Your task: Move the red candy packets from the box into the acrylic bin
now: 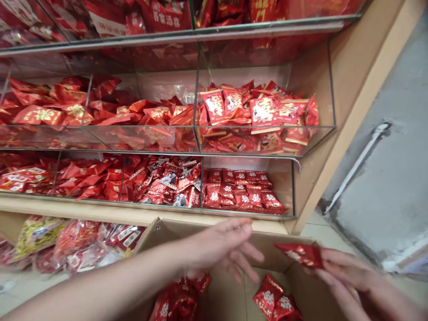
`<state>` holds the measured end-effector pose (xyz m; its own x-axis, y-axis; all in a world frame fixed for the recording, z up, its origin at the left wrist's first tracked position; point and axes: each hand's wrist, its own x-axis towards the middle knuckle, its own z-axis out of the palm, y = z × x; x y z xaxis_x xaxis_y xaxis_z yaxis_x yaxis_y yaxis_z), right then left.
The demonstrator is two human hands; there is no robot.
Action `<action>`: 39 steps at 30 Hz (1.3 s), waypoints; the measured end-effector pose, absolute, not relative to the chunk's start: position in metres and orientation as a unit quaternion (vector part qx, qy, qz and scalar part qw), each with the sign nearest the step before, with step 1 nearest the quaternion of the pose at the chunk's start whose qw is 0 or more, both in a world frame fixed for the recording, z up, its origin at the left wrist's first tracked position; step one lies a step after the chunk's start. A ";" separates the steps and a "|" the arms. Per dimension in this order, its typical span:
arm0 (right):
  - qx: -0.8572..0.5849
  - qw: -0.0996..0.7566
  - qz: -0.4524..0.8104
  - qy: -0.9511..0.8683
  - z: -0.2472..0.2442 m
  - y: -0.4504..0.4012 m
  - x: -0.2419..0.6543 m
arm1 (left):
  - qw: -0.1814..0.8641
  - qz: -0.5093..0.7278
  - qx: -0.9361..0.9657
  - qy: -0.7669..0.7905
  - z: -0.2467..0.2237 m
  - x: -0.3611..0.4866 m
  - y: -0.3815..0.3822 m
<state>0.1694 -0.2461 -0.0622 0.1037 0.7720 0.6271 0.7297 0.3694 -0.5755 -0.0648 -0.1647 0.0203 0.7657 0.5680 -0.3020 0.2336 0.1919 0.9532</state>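
My left hand reaches over an open cardboard box, fingers spread and a little blurred, holding nothing. At the box's right side, my right hand pinches a small red candy packet by one end. Below the hands, red packets printed HAPPY LUCK lie on the box floor. A further heap of red packets sits at the box's left, partly hidden by my left forearm. Straight ahead, rows of matching packets fill the lower right shelf compartment.
Clear-walled compartments on the shelves hold red packets, including a pile with gold-edged wrappers. Bulging plastic bags lie under the shelf at left. A wooden side panel borders the shelf at right, beside a grey wall with a white pipe.
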 end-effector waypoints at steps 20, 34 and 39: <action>-0.474 0.484 0.386 -0.627 0.007 -0.190 0.091 | 0.442 0.348 0.775 0.289 -0.019 -0.098 -0.181; -0.548 0.517 0.120 -0.646 0.018 -0.082 0.117 | -0.065 -0.020 0.907 0.416 0.042 -0.055 -0.094; -0.550 0.493 0.110 -0.665 0.019 -0.077 0.118 | -0.052 -0.122 0.884 0.448 0.056 -0.039 -0.091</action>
